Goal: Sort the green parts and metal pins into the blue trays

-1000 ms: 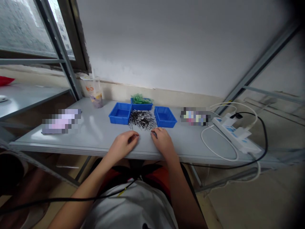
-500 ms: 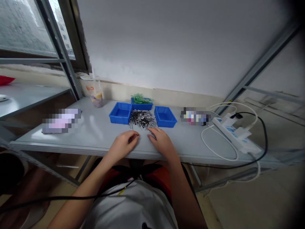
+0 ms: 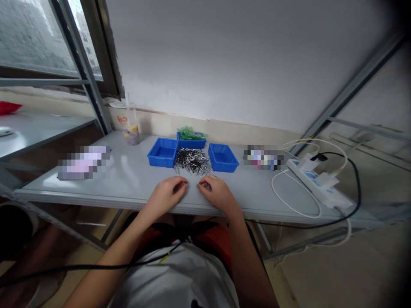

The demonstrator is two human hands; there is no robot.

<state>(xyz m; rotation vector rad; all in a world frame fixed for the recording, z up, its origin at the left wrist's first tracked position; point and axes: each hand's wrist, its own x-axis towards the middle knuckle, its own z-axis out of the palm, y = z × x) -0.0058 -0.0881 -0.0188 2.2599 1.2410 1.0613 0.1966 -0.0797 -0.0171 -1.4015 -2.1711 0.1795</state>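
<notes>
A heap of thin, dark and silvery metal pieces (image 3: 192, 160) lies on the grey table in front of me. Just short of it on the left, my left hand (image 3: 168, 190) rests with thumb and fingertips closed together. My right hand (image 3: 218, 191) mirrors it at the near right edge of the heap, its fingers curled in to the thumb. Whatever either pinch holds is too small or hidden to make out. The heap lies between a blue tray (image 3: 156, 161) on the left and another blue tray (image 3: 227, 166) on the right; no contents show in either.
Behind the heap a third blue tray (image 3: 196, 143) holds green pieces (image 3: 189, 133). A drink cup with a straw (image 3: 131, 132) stands at the back left. Blurred flat objects lie left and right. A white power strip (image 3: 321, 184) with looping cables occupies the right end.
My right hand has drawn back slightly from the heap, and its fingers have curled in to meet the thumb. My left hand stays almost where it was.
</notes>
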